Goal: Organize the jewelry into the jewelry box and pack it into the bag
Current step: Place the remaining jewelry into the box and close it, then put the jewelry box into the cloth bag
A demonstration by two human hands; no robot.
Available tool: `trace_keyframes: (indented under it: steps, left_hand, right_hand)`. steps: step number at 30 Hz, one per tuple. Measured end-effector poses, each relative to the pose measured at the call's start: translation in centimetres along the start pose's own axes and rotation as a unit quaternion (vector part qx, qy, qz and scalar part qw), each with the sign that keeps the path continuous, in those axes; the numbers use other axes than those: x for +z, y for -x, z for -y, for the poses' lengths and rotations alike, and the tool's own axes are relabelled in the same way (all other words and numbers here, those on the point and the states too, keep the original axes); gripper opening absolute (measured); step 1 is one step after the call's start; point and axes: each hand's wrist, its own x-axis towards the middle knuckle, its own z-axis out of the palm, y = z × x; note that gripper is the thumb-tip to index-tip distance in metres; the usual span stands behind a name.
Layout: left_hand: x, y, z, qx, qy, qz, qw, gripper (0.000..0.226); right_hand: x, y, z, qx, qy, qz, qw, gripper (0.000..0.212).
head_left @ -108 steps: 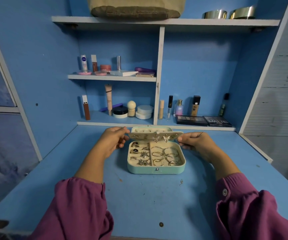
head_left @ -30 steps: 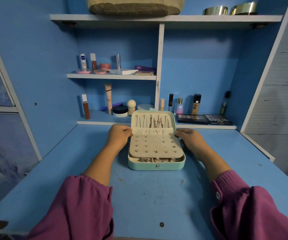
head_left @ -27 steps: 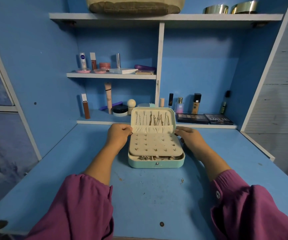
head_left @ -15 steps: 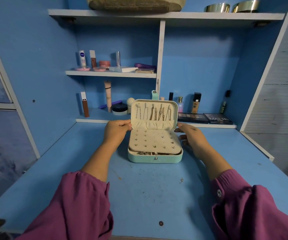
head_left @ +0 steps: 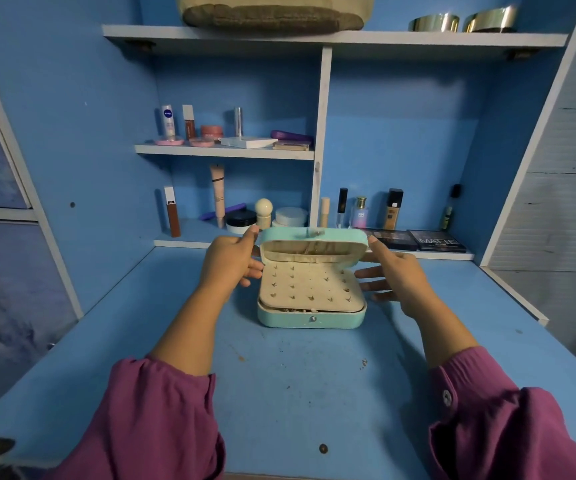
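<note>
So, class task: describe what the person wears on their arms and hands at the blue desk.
Both arms wear loose magenta-purple sleeves gathered at the cuff, forearms bare below. The right sleeve shows a small pale button near its cuff; the left sleeve shows none. The left hand and right hand look bare.
</note>
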Motion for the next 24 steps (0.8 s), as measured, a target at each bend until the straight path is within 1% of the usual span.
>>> trace_keyframes:
  steps: [2, 6, 11, 16, 20, 24]
  left_hand:
    - [0.1, 0.1, -0.1, 0.007, -0.023, -0.003, 1.0, 0.047]
    - [0.3, 0.0, -0.1, 0.015, -0.043, -0.01, 0.999, 0.047]
    - [1.0, -0.2, 0.4, 0.002, -0.046, -0.012, 0.999, 0.037]
    - [1.3, 0.1, 0.5, -0.002, -0.068, 0.004, 0.998, 0.039]
    - [1.3, 0.3, 0.3, -0.009, -0.054, 0.019, 0.998, 0.033]
    - [1.2, 0.3, 0.6, 0.001, -0.056, 0.034, 0.998, 0.025]
  right_hand:
    - [-0.2, 0.0, 0.1, -0.001, 0.001, -0.002, 1.0, 0.043]
    - [0.0, -0.1, 0.1, 0.004, -0.012, 0.006, 1.0, 0.034]
    - [0.7, -0.7, -0.5, 0.003, -0.04, 0.011, 0.999, 0.028]
    - [1.2, -1.6, -1.4, 0.029, -0.057, 0.031, 0.997, 0.031]
    - [1.2, -2.6, -2.1, 0.049, -0.043, 0.027, 0.997, 0.045]
    - [1.2, -2.7, -2.4, 0.033, -0.068, 0.034, 0.997, 0.036]
